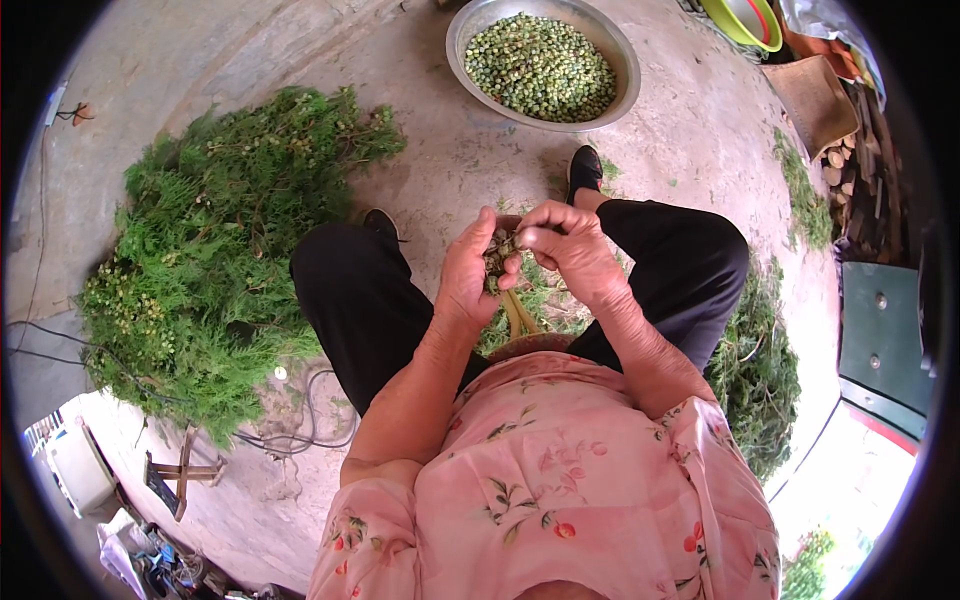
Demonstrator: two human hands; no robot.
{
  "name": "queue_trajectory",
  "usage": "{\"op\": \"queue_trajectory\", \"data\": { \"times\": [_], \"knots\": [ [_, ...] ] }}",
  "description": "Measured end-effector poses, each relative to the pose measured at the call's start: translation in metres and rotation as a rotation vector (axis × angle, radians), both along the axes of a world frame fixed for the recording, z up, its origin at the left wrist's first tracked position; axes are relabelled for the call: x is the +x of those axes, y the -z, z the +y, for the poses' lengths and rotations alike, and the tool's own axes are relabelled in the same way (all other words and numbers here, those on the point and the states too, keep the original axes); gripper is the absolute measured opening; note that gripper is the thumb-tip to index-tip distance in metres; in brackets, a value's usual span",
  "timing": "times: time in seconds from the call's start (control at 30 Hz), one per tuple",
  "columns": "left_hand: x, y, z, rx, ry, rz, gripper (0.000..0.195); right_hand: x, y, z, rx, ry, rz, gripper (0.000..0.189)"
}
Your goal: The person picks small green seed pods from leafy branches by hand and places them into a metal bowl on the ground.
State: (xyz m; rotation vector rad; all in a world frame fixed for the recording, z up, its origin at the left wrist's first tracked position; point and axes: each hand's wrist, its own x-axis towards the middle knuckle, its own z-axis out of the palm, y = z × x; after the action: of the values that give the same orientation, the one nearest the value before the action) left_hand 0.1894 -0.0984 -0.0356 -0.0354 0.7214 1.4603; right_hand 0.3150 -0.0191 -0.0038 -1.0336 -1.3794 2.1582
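Observation:
My left hand [465, 262] is cupped around a small bunch of greenish-brown conifer cones [496, 259], held over the gap between my knees. At the bunch's right side, my right hand [576, 251] pinches a cone or bit of twig between thumb and fingers. What exactly sits in that pinch is partly hidden by the thumb. Beyond my feet stands a wide metal basin [628, 90], holding a heap of picked green cones [540, 67]. A large pile of cut conifer branches [217, 240], some bearing cones, lies to my left.
More conifer sprigs [757, 375] lie to my right, with scraps below my hands. Black cable [300, 442] loops across the concrete floor near a small wooden folding stand [180, 472]. Stacked firewood [836, 169], a green cabinet [879, 330] and a yellow-green basin [739, 26] line the right.

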Motion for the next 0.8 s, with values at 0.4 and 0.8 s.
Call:
{"op": "queue_trajectory", "data": {
  "times": [0.4, 0.8],
  "knots": [
    [-0.003, -0.011, -0.002, -0.004, 0.049, 0.150, 0.043, -0.011, -0.009, 0.003, -0.045, -0.060, -0.086, 0.014],
    [-0.004, -0.011, -0.001, 0.017, 0.031, 0.042, 0.045, 0.001, 0.001, 0.012, -0.462, 0.070, 0.264, 0.019]
  ]
}}
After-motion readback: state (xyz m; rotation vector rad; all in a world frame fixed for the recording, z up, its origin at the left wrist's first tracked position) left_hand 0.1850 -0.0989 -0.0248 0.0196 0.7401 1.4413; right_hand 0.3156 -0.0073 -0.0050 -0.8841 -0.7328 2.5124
